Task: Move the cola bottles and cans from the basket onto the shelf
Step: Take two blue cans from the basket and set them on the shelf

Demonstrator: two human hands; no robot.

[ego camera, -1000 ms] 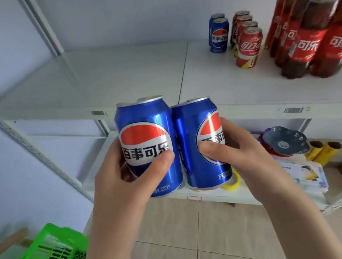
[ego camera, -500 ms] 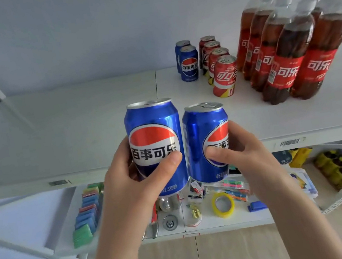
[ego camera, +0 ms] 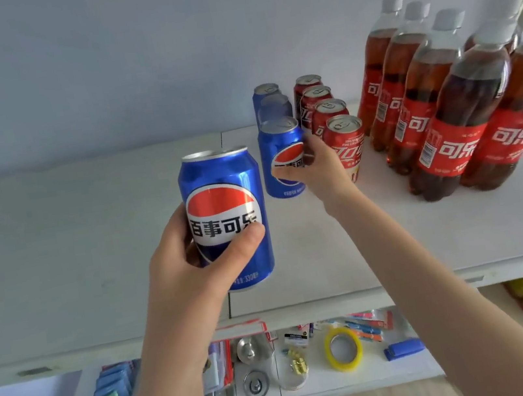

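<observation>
Overhead, white shelf (ego camera: pixel 89 245) against pale blue wall (ego camera: pixel 96 70).

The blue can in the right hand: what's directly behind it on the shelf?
Two more blue cans in a row toward the wall. Only their tops show; the front blue can hides their bodies.

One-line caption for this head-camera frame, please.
Right hand sets a blue can in the blue row beside the red cans on the shelf; left hand holds another blue can.

Glossy metal blue cans (ego camera: pixel 227 217); clear plastic bottles (ego camera: pixel 465 110); matt white shelf (ego camera: pixel 72 245)
</observation>
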